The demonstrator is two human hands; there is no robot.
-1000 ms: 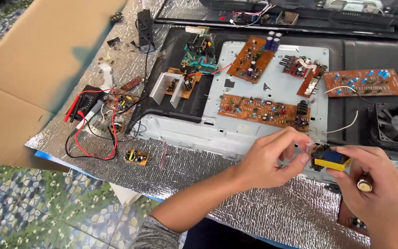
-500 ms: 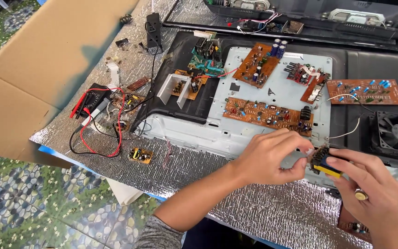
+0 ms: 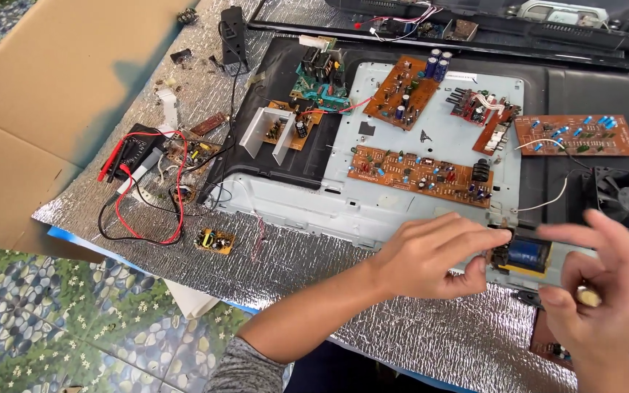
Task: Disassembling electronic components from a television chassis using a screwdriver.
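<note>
The transformer [image 3: 527,255] is being pinched by the left hand [image 3: 431,256]; the right hand [image 3: 602,291], previously closer, is being opened, fingers spread.

Light: even, soft daylight is filling the scene, bright throughout.
Glare: the silver foil [image 3: 307,255] is throwing small crinkled glints; the pale metal plate [image 3: 431,145] is shining mildly.
Shadows: faint ones are lying under the hands.
Blur: the right hand [image 3: 606,291] is smearing slightly.
Focus: the boards are staying crisp.
</note>
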